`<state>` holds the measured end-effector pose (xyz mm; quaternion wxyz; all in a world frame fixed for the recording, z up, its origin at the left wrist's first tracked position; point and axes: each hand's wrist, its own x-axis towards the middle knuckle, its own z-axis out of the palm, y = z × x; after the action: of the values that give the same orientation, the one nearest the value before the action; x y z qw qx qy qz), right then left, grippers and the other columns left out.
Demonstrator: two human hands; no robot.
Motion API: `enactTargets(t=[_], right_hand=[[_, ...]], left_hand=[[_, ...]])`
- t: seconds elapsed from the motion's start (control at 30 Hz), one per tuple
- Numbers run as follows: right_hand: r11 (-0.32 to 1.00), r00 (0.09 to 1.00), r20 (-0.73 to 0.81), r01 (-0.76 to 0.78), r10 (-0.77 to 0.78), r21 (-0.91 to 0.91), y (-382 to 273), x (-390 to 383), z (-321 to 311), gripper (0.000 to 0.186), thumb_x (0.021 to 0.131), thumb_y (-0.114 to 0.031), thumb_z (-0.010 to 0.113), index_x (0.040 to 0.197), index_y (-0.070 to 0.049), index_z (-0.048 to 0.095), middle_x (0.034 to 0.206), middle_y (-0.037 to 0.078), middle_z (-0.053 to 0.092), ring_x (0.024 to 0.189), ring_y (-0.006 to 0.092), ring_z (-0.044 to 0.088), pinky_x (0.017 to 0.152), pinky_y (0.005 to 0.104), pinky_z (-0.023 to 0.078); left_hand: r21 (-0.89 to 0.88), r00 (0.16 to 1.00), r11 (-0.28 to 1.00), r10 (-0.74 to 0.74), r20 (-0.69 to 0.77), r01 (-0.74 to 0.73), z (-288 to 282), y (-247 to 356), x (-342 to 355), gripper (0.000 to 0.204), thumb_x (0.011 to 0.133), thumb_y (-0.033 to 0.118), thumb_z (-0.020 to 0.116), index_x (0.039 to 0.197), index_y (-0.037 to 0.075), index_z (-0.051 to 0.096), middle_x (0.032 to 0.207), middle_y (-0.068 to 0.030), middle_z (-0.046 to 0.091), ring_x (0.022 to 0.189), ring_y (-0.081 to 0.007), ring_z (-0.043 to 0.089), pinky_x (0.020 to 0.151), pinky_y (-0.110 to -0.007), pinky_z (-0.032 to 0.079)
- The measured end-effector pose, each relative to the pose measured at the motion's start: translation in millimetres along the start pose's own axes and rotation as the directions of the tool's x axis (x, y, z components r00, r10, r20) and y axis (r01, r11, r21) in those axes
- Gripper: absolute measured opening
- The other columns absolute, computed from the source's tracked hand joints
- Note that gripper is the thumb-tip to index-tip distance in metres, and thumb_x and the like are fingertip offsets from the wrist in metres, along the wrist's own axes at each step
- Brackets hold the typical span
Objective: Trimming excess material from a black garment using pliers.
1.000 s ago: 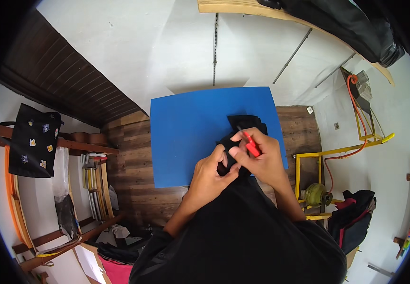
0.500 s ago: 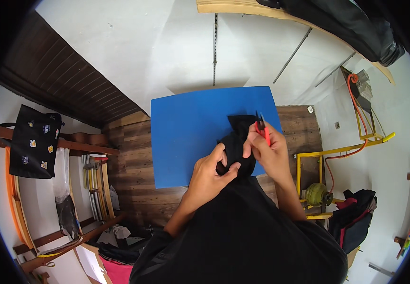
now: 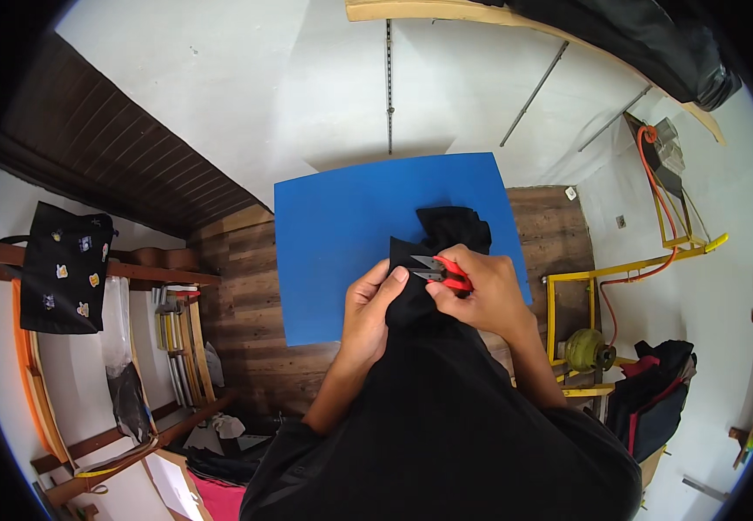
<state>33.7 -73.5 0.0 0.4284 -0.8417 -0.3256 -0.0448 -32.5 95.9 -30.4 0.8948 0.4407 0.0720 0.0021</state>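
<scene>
My left hand pinches the near left edge of a black cloth piece, thumb on top. In my right hand are red-handled thread snips, their pointed metal blades apart and aimed left over the cloth close to my left thumb. The cloth is bunched; its far part lies on the blue tabletop, and its near part hangs in front of my black shirt. Whether a thread lies between the blades is too small to tell.
At left, a black tote bag with small printed patches hangs by a wooden shelf rack. To the right stand a yellow metal frame, a green gas cylinder with an orange hose, and piled dark clothes.
My right hand has turned the snips from pointing away to pointing left, over the cloth. My left hand has shifted its hold to the cloth's edge, and the cloth is more spread out.
</scene>
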Motion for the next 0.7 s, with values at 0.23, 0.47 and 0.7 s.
enactTargets(t=[0.23, 0.47, 0.7], right_hand=[[0.984, 0.987, -0.064, 0.138, -0.146, -0.115, 4, -1, 4, 0.023, 0.070, -0.017, 0.078, 0.081, -0.007, 0.060, 0.060, 0.006, 0.059, 0.050, 0.0234, 0.059, 0.046, 0.0315, 0.046], [0.984, 0.986, -0.060, 0.152, -0.159, -0.095, 6, -7, 3, 0.023, 0.070, -0.017, 0.078, 0.079, -0.006, 0.059, 0.056, 0.006, 0.056, 0.047, 0.0237, 0.058, 0.044, 0.0306, 0.044], [0.981, 0.982, -0.006, 0.187, -0.187, -0.058, 2, -6, -3, 0.025, 0.073, -0.021, 0.076, 0.077, -0.006, 0.057, 0.059, 0.005, 0.056, 0.048, 0.0241, 0.057, 0.044, 0.0324, 0.043]], left_hand=[[0.132, 0.998, 0.990, 0.036, 0.055, -0.043, 0, 0, -7, 0.025, 0.094, 0.005, 0.058, 0.117, -0.003, 0.062, 0.106, -0.0041, 0.067, 0.097, -0.0066, 0.058, 0.086, -0.022, 0.043], [0.073, 0.987, 0.997, 0.020, 0.161, -0.032, 3, 3, -13, 0.039, 0.088, -0.003, 0.060, 0.126, -0.005, 0.054, 0.110, -0.0057, 0.066, 0.099, -0.0087, 0.059, 0.088, -0.022, 0.043], [0.157, 0.975, 0.988, -0.033, 0.220, -0.002, 4, 10, -20, 0.049, 0.086, -0.003, 0.063, 0.133, -0.005, 0.048, 0.109, -0.0033, 0.062, 0.095, -0.0055, 0.055, 0.083, -0.022, 0.043]])
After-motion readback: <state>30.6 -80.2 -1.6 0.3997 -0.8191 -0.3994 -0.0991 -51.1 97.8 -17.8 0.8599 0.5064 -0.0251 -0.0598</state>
